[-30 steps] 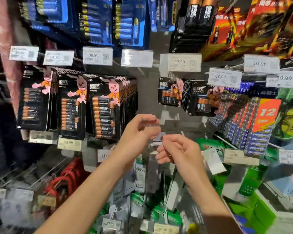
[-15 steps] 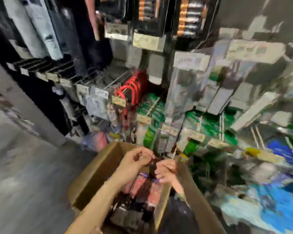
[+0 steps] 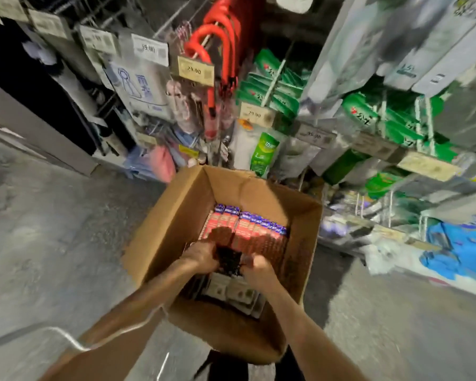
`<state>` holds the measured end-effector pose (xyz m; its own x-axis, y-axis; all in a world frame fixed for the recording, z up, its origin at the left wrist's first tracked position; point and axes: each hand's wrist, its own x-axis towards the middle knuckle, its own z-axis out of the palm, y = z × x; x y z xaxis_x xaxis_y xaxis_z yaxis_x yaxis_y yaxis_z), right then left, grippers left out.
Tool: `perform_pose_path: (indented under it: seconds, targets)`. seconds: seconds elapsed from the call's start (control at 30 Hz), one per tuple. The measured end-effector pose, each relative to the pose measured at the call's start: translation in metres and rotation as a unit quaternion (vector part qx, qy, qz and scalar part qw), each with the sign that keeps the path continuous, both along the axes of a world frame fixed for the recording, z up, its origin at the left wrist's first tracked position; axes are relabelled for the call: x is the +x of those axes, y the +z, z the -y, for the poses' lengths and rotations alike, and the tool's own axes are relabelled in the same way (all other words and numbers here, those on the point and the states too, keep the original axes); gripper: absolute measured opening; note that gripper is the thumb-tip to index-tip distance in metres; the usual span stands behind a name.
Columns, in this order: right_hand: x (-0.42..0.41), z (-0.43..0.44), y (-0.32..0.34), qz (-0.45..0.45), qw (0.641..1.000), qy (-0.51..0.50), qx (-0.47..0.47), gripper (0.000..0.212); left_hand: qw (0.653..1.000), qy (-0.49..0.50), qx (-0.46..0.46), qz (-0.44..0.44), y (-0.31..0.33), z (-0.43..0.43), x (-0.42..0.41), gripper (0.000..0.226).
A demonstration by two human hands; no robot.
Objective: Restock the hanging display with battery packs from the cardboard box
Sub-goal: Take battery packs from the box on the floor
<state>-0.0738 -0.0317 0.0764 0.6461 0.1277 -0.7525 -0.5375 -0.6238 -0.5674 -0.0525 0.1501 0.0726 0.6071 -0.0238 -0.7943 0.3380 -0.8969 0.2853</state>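
An open cardboard box sits below me, in front of the hanging display. Rows of red and blue battery packs fill its far half, and paler packs lie at its near end. Both my hands are down inside the box. My left hand and my right hand curl around a dark battery pack from either side. The view is blurred, so the finger contact is unclear.
Behind the box hang green packets, red curved handles, pale bags and price tags on wire hooks. Grey floor lies to the left and right. A thin metal rail crosses the lower left.
My view swung down from the upper battery hooks to the box. Both hands dropped from chest height into the box and closed around a dark pack.
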Motion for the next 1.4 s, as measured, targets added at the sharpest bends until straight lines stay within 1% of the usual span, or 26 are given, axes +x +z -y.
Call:
perform_pose_path:
  seconds: [0.03,0.07,0.1,0.13,0.17,0.2,0.23,0.3,0.33,0.4,0.47,0.5,0.57,0.63,0.67,0.73,0.83,0.93,1.03,1.13,1.2,1.23,1.27,1.3,1.4]
  targets:
    - [-0.002,-0.005,-0.019,-0.022,1.000,0.003,-0.001,0.026,0.999,-0.034,0.029,-0.015,-0.012,-0.005,0.002,0.051]
    - [-0.005,-0.009,-0.040,-0.024,1.000,0.006,-0.004,0.035,0.996,-0.069,0.054,-0.033,-0.026,-0.010,0.002,0.057]
    - [-0.009,-0.014,-0.052,-0.036,0.999,0.008,-0.008,0.038,0.990,-0.107,0.079,-0.055,-0.037,-0.012,0.002,0.066]
    - [-0.010,-0.020,-0.051,-0.054,0.998,0.018,-0.011,0.025,0.983,-0.138,0.099,-0.070,-0.045,-0.011,0.001,0.074]
    - [-0.014,-0.022,-0.065,-0.065,0.996,0.048,-0.027,0.005,0.976,-0.168,0.119,-0.077,-0.055,-0.009,-0.001,0.078]
    - [-0.015,-0.027,-0.059,-0.086,0.994,0.052,-0.038,0.009,0.969,-0.194,0.135,-0.078,-0.063,-0.007,-0.002,0.080]
    - [-0.017,-0.030,-0.054,-0.088,0.993,0.061,-0.050,0.011,0.964,-0.205,0.151,-0.075,-0.069,-0.003,-0.004,0.078]
    - [-0.024,-0.031,-0.072,-0.103,0.992,0.051,-0.050,0.030,0.962,-0.200,0.177,-0.062,-0.082,0.003,-0.007,0.069]
    - [-0.028,-0.033,-0.076,-0.115,0.991,0.050,-0.051,0.034,0.960,-0.195,0.192,-0.056,-0.086,0.006,-0.007,0.062]
    - [-0.034,-0.036,-0.078,-0.120,0.990,0.048,-0.058,0.027,0.951,-0.205,0.226,-0.055,-0.089,0.009,-0.004,0.053]
    - [-0.044,-0.036,-0.086,-0.132,0.989,0.037,-0.064,0.012,0.945,-0.213,0.238,-0.065,-0.090,0.012,-0.002,0.045]
    - [-0.048,-0.036,-0.086,-0.135,0.988,0.033,-0.069,0.010,0.945,-0.210,0.241,-0.066,-0.088,0.013,-0.001,0.040]
    - [-0.053,-0.034,-0.086,-0.156,0.985,0.007,-0.077,0.010,0.944,-0.210,0.247,-0.059,-0.081,0.013,0.003,0.029]
    - [-0.058,-0.029,-0.085,-0.158,0.983,0.001,-0.093,0.021,0.939,-0.220,0.261,-0.044,-0.073,0.014,0.006,0.023]
    - [-0.058,-0.026,-0.082,-0.158,0.983,0.001,-0.095,0.024,0.935,-0.227,0.269,-0.035,-0.068,0.016,0.005,0.021]
    - [-0.061,-0.022,-0.077,-0.151,0.984,0.009,-0.090,0.021,0.931,-0.238,0.275,-0.011,-0.059,0.018,0.002,0.017]
    - [-0.065,-0.017,-0.069,-0.127,0.989,0.022,-0.072,0.015,0.947,-0.203,0.243,0.042,-0.055,0.018,-0.009,0.014]
    - [-0.067,-0.011,-0.061,-0.113,0.993,0.012,-0.042,0.009,0.961,-0.120,0.233,0.089,-0.043,0.012,-0.025,0.025]
    - [-0.064,0.001,-0.048,-0.094,0.995,-0.004,-0.016,0.014,0.960,-0.063,0.239,0.132,-0.027,-0.003,-0.041,0.022]
    - [-0.060,0.009,-0.036,-0.063,0.997,-0.033,-0.005,0.017,0.963,0.008,0.201,0.178,-0.002,-0.016,-0.054,0.024]
    - [-0.058,0.013,-0.027,-0.052,0.997,-0.054,0.023,0.010,0.960,0.031,0.172,0.221,0.017,-0.020,-0.063,0.019]
    - [-0.055,0.014,-0.023,-0.041,0.997,-0.046,0.038,0.004,0.957,0.046,0.151,0.241,0.026,-0.021,-0.068,0.015]
    - [-0.053,0.014,-0.022,-0.024,0.997,-0.036,0.057,0.007,0.955,0.065,0.131,0.260,0.034,-0.020,-0.071,0.013]
    - [-0.052,0.014,-0.020,-0.013,0.997,-0.020,0.073,0.016,0.952,0.082,0.108,0.274,0.042,-0.020,-0.075,0.011]
    - [-0.046,0.007,-0.019,0.007,0.988,0.007,0.152,0.060,0.953,0.124,0.053,0.273,0.057,-0.015,-0.080,0.009]
